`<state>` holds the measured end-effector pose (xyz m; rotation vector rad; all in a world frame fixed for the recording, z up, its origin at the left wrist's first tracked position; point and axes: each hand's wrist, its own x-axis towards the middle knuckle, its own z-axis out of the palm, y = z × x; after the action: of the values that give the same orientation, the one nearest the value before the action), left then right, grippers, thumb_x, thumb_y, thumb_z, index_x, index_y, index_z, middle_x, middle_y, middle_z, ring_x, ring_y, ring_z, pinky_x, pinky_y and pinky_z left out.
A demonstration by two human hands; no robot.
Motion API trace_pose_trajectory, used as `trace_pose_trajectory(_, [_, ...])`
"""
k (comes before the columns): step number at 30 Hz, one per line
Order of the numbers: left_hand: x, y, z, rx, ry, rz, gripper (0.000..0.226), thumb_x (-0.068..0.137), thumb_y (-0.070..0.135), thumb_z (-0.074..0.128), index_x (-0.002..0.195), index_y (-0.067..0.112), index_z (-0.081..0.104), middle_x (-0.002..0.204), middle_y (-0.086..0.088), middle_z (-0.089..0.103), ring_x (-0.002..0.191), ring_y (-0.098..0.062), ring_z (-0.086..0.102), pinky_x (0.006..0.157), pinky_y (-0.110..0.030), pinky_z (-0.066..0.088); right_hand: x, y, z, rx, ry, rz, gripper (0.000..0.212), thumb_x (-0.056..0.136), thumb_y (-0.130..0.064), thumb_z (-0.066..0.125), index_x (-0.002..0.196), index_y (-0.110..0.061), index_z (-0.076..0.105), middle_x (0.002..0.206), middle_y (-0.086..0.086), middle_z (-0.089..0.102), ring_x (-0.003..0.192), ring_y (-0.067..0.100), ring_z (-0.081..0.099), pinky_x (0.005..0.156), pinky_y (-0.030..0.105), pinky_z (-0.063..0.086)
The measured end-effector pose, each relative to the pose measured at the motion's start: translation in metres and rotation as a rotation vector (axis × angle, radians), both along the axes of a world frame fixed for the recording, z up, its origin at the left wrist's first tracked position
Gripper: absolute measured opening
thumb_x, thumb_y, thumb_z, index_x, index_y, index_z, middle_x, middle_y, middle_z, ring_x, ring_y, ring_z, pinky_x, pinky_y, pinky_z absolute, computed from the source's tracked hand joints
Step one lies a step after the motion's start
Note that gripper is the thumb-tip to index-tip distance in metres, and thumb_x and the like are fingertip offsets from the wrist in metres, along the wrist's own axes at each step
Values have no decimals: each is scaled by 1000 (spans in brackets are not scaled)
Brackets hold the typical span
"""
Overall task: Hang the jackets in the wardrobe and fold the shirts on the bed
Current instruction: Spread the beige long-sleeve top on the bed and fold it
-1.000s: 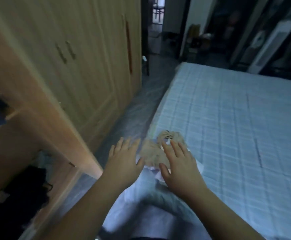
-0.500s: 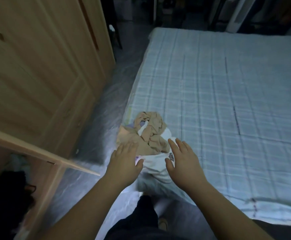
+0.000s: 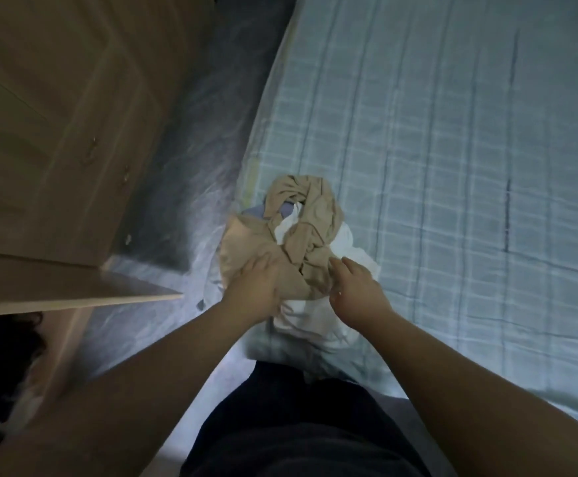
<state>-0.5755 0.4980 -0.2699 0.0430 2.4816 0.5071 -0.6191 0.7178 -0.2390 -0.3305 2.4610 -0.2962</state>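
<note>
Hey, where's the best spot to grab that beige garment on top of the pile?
Probably the flat near-left part of the beige garment, from above on the person's side. It lies smooth there, while the far part is twisted around white cloth, so pulling that could drag the pile.

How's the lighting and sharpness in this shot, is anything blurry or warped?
Head view: dim, bluish light; the bed is brightest, the wardrobe murky. Left hand and right hand on the clothes pile look soft. Wide-angle bends the bed's edge.

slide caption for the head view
Both hands, left and right, reach into a crumpled clothes pile at the bed's corner.
</note>
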Motion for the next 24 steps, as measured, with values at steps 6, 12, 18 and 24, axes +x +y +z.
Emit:
trace_pose_trajectory(6, [-19, -11, -61, -193, 9, -437, 71, 92, 33, 53, 155, 29, 19, 161, -7, 17, 148, -30, 18, 120, -40, 16, -25, 0, -69, 49, -162, 88, 76, 86, -20, 50, 151, -38, 15, 161, 3, 15, 140, 36, 25, 110, 50, 34])
trace_pose_trajectory(12, [-19, 8, -76, -177, 45, -208, 53, 93, 30, 43, 145, 35, 39, 143, -1, 44, 128, -24, 43, 107, -39, 35, -39, 5, -109, -65, -123, -9, 52, 83, -18, 56, 133, -27, 46, 130, 11, 42, 109, 35, 47, 97, 43, 45])
trace_pose_trajectory(18, [-22, 19, -43, 233, 99, 361, 35, 88, 9, 49, 120, 18, 60, 106, -4, 66, 99, -26, 62, 88, -43, 50, -43, 6, -80, -265, -52, -173, 24, 81, -9, 60, 103, -13, 54, 99, 10, 50, 88, 29, 51, 75, 37, 44])
trace_pose_trajectory(24, [-45, -9, 49, 619, 216, 513, 29, 95, -4, 45, 101, 21, 57, 91, 6, 61, 79, 8, 57, 75, -9, 42, -51, 26, 23, -462, 44, -53, 19, 96, -29, 56, 112, -18, 59, 99, -4, 60, 82, 10, 54, 72, 26, 41])
